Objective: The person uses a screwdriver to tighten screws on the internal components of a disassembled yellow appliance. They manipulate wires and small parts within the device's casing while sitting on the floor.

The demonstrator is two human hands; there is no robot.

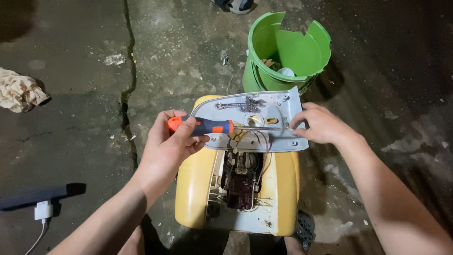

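Orange-and-navy screwdriver (207, 126), thin steel shaft, level

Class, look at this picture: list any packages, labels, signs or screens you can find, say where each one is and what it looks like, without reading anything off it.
None of these shows here.
Closest to a screen: a dark flat device at the lower left on the concrete floor, with a white plug and cable; whether it has a screen cannot be told.
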